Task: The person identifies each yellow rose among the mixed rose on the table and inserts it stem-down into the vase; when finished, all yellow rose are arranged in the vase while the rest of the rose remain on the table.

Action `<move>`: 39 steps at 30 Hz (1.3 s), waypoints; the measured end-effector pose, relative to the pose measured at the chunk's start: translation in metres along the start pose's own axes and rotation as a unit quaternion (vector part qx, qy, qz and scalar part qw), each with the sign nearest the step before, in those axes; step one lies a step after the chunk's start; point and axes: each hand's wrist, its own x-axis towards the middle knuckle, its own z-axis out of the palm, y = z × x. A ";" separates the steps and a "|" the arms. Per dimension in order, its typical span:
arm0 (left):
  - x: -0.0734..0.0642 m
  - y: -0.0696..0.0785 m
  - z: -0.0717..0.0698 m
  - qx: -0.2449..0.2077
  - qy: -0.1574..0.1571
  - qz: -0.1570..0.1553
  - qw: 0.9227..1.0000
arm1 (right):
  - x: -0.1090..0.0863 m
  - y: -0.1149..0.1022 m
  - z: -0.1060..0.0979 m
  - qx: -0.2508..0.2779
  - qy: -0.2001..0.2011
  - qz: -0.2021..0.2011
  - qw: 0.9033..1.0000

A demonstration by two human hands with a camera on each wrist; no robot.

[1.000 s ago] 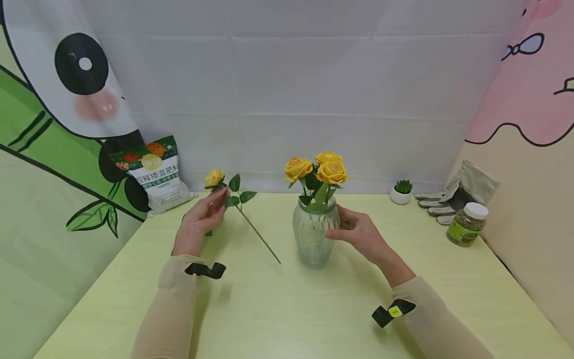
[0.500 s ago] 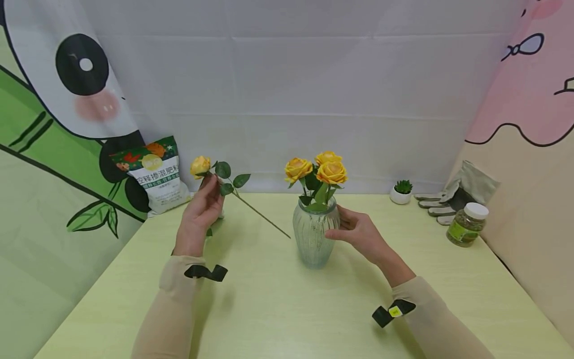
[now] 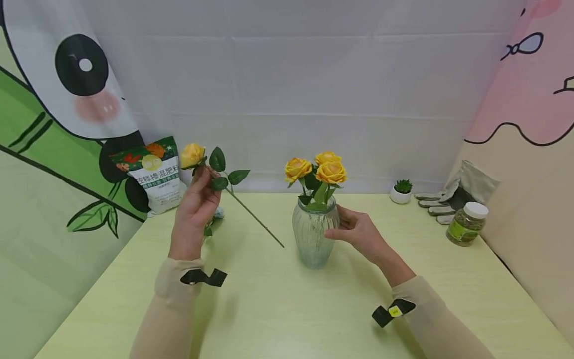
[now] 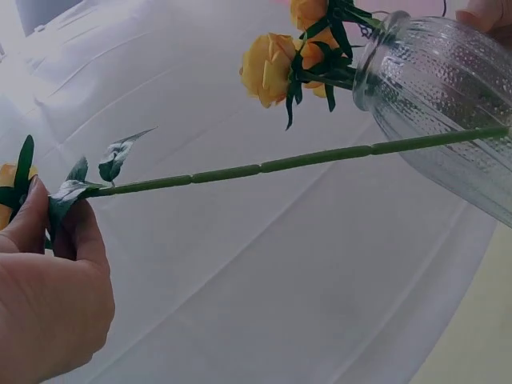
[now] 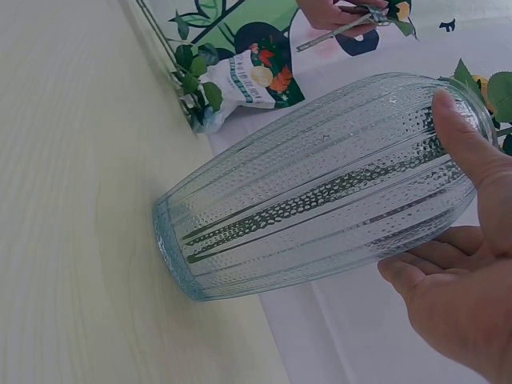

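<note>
My left hand pinches a single yellow rose by its stem, just under the bloom. The long green stem slants down to the right, its lower end above the table and left of the vase. A ribbed clear glass vase stands upright on the table with several yellow roses in it. My right hand holds the vase's right side near the top, thumb in front and fingers behind. Through the glass, stem ends show near the base.
Behind my left hand, leafy stems with a pale blue bloom lie on the table. A fertilizer bag leans at the back left. Back right are a small potted succulent, grey gloves and a white-lidded jar.
My left hand has lifted the rose up and to the left. Its stem end swung up to the right, then dipped again. The vase and my right hand stay put.
</note>
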 end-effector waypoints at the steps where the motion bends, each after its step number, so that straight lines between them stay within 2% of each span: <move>1: -0.002 0.000 0.002 -0.005 -0.016 0.001 1.000 | 0.000 0.000 0.000 0.001 0.000 0.001 1.000; 5: -0.007 -0.003 0.012 -0.046 -0.072 0.011 0.996 | 0.000 0.000 0.001 0.003 0.000 0.003 1.000; 8: -0.011 -0.007 0.021 -0.079 -0.090 0.033 0.992 | 0.000 0.000 0.000 0.004 0.000 0.001 1.000; 12: -0.013 -0.009 0.030 -0.109 -0.075 0.066 0.989 | 0.001 0.000 0.000 0.000 0.002 0.001 1.000; 16: -0.015 -0.011 0.034 -0.147 -0.056 0.083 0.984 | 0.001 0.000 -0.001 -0.001 0.003 0.002 1.000; 21: -0.015 -0.013 0.035 -0.182 -0.048 0.093 0.978 | 0.000 0.000 0.000 0.005 0.003 0.005 1.000; 28: -0.014 -0.025 0.038 -0.142 -0.031 0.119 0.982 | 0.000 0.000 0.000 0.007 0.001 0.006 1.000; 31: -0.013 -0.028 0.038 -0.129 -0.026 0.113 0.985 | 0.001 0.000 0.000 0.005 0.002 0.008 1.000; 33: -0.013 -0.031 0.039 -0.116 -0.022 0.122 0.985 | 0.001 0.000 0.000 0.004 0.002 0.009 1.000; 39: -0.014 -0.039 0.042 -0.077 -0.031 0.144 0.986 | 0.001 0.000 0.000 -0.002 0.004 0.012 1.000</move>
